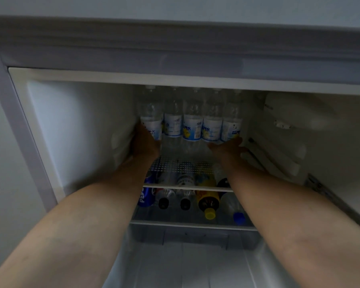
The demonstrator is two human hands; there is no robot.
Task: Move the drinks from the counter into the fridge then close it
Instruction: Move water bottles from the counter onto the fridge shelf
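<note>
Both arms are reaching deep into the open fridge (50, 125), straight ahead and a bit up from the camera. On the upper shelf (181, 167) there's a row of five clear water bottles (192, 125) standing upright along the back, long axis vertical, labels facing out, packed side by side so they're touching or close to it. The left hand (146, 142) is at the left end of the row, wrapped against the outermost bottle at label height; it looks like it's gripping it, though the fingers are mostly hidden behind the bottle. The right hand (229, 146) sits at the other end, just below the label of the rightmost bottle, fingers fairly flat and touching it, more pushing or steadying than holding, as far as I can tell in the dim light. So the row lies across between the two hands, each hand equally near its own end. Below, the lower shelf (193, 223) has a Pepsi can (144, 196) and several bottles lying down with caps toward the door. My guess: squaring up the row, then hands out and door shut.
</note>
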